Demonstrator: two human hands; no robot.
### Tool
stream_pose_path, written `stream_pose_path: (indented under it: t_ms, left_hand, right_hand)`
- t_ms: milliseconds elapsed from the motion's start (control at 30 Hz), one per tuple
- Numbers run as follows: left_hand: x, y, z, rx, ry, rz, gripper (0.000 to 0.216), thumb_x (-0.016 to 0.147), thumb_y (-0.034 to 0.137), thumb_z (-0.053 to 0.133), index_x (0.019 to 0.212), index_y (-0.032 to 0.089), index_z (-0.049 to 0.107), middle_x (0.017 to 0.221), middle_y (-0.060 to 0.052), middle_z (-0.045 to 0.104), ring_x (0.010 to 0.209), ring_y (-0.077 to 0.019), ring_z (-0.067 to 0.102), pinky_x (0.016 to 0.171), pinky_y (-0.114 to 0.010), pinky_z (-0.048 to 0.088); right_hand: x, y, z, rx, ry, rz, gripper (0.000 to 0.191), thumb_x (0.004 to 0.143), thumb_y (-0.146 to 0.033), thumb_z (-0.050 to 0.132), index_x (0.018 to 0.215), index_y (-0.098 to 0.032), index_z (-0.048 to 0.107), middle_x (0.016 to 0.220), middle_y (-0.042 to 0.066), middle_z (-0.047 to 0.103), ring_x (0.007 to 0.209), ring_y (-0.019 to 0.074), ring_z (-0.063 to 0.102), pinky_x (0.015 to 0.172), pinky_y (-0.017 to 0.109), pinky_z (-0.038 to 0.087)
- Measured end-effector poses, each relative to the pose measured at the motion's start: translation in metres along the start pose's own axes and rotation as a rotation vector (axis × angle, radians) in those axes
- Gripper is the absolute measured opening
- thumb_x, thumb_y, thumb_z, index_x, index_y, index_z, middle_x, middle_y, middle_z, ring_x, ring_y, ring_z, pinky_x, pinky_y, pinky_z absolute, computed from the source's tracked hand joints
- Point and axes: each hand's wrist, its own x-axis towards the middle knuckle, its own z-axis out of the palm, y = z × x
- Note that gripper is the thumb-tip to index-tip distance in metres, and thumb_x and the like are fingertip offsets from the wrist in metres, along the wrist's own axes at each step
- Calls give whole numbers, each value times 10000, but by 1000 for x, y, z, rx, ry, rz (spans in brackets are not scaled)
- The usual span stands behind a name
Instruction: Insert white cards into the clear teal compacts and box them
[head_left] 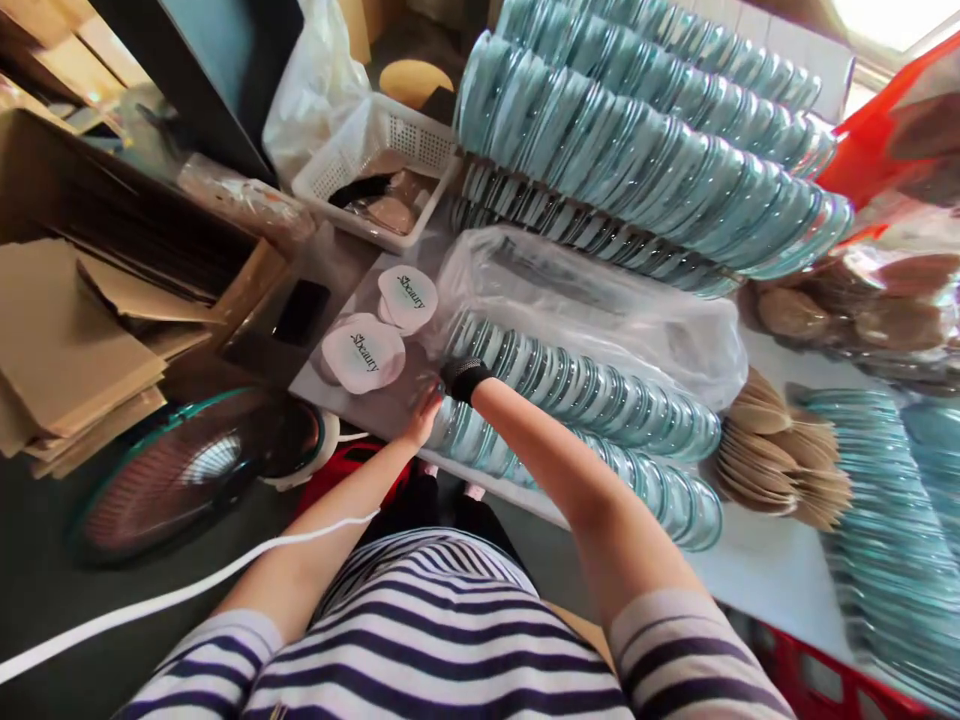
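My left hand (pixel 424 415) rests against the left end of a long row of round clear-blue cases (pixel 585 420) lying on the white table (pixel 765 560); its fingers are curled against the end case. My right hand (pixel 461 378) reaches down to the same end of the row, with a black band at the wrist, and its fingers are hidden behind the cases. Two white round labelled pads (pixel 386 325) lie just left of the row. A clear plastic bag (pixel 600 300) covers the back of the row.
Tall stacks of the same blue cases (pixel 645 150) stand behind, more at the right (pixel 885 540). A white basket (pixel 382 165), tan fan-like pieces (pixel 780 460), flattened cardboard (pixel 75 340), a round fan (pixel 195 465) on the floor and a red crate (pixel 817 680) surround the table.
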Motion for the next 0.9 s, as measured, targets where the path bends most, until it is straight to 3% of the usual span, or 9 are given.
stream_pose_path:
  t_ms: [100, 233, 400, 500, 667, 767, 900]
  left_hand:
    - [2, 0, 1, -58, -17, -37, 496, 936, 425, 457, 1406, 269, 480, 1521, -5, 407, 1446, -211, 284, 1213, -392, 193]
    - [5, 2, 4, -110, -32, 3, 511, 954, 419, 430, 1433, 240, 441, 1531, -48, 390, 1444, -208, 289, 1199, -389, 216]
    - [3, 8, 7, -40, -27, -39, 525, 974, 399, 403, 1467, 222, 386, 1532, -62, 386, 1442, -205, 291, 1189, -379, 233]
    - [4, 11, 7, 13, -36, -50, 502, 981, 345, 376, 1472, 243, 376, 1543, -28, 369, 1445, -185, 283, 1197, -364, 219]
    - [3, 16, 5, 58, -19, -56, 483, 985, 343, 366, 1462, 273, 393, 1557, 5, 340, 1447, -179, 278, 1203, -360, 205]
    - [2, 17, 6, 52, -2, -50, 480, 984, 327, 364, 1458, 264, 398, 1554, -1, 344, 1443, -179, 287, 1203, -367, 205]
    - [3, 14, 8, 39, 16, -35, 479, 984, 336, 362, 1453, 252, 408, 1541, -20, 371, 1434, -185, 310, 1194, -368, 236]
  right_hand:
    - [0, -2, 1, -76, -4, -49, 269, 850, -157, 570, 1083, -104, 692, 1145, 195, 680, 1119, 314, 620, 895, 456, 511]
    - [-20, 0, 22, -57, 140, -60, 269, 907, -248, 505, 1082, -157, 688, 1101, 146, 701, 1054, 264, 650, 852, 345, 505]
    - [-64, -26, 82, 148, 311, 256, 325, 965, -347, 383, 1065, -212, 661, 993, 98, 720, 926, 219, 681, 705, 261, 458]
    - [-77, -55, 122, 258, 308, 341, 341, 979, -377, 361, 1052, -225, 656, 984, 83, 723, 893, 202, 682, 670, 243, 427]
    - [-70, -82, 169, 342, 243, 315, 324, 984, -366, 368, 1121, -252, 639, 1062, 71, 721, 932, 194, 679, 696, 250, 439]
    - [-65, -86, 176, 331, 188, 309, 343, 986, -346, 363, 1168, -233, 631, 1087, 97, 712, 954, 203, 674, 731, 267, 456]
    - [-71, -91, 168, 309, 140, 285, 325, 954, -336, 452, 1180, -202, 644, 1017, 131, 720, 927, 212, 666, 751, 269, 450]
